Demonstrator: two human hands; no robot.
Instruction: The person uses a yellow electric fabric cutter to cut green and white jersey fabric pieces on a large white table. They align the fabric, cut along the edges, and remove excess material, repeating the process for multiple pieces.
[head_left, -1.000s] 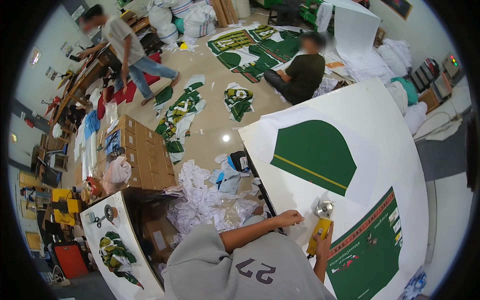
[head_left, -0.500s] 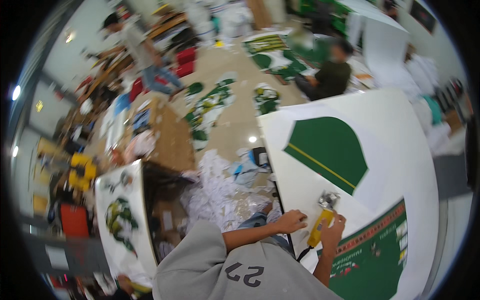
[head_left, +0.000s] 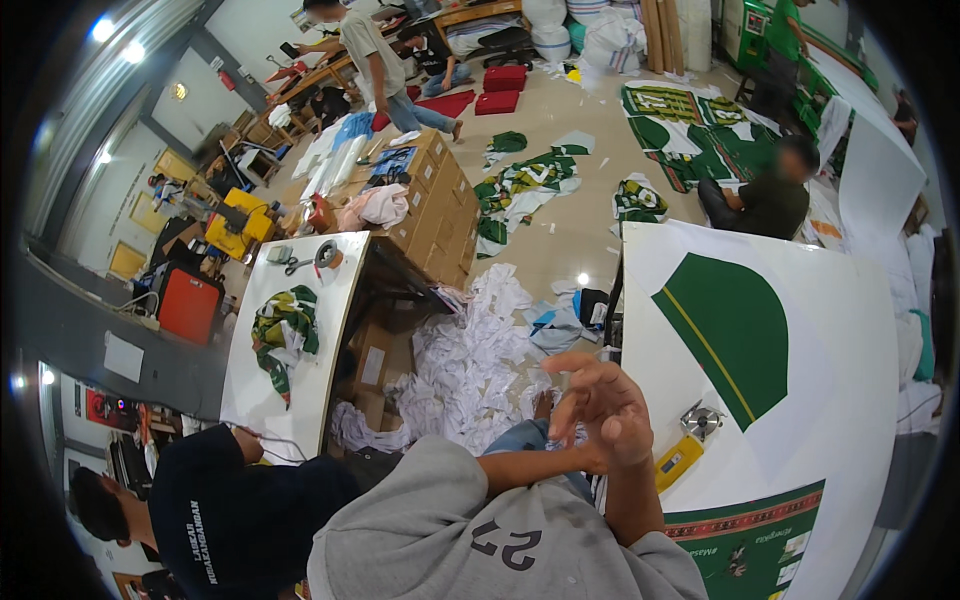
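Note:
Both of my hands are lifted together in front of my chest, over the left edge of a big white sheet point(head_left: 840, 400). My right hand point(head_left: 612, 405) has its fingers spread and holds nothing. My left hand point(head_left: 570, 432) sits against it and is mostly hidden. A yellow hand-held cutter with a round metal blade point(head_left: 688, 447) lies on the sheet just right of my hands, touched by neither. The sheet carries a green dome-shaped print point(head_left: 735, 335) and a green patterned panel point(head_left: 760, 545) near me.
A heap of white paper scraps point(head_left: 470, 360) covers the floor to my left, beside stacked cardboard boxes point(head_left: 430, 210). A person in a dark shirt point(head_left: 230, 500) stands by a white table with green cloth point(head_left: 285, 330). Another person sits on the floor point(head_left: 770, 195); a third walks point(head_left: 375, 60).
My right hand has let go of the yellow cutter, which now lies on the sheet. Both hands came up off the sheet and met; my view swung left.

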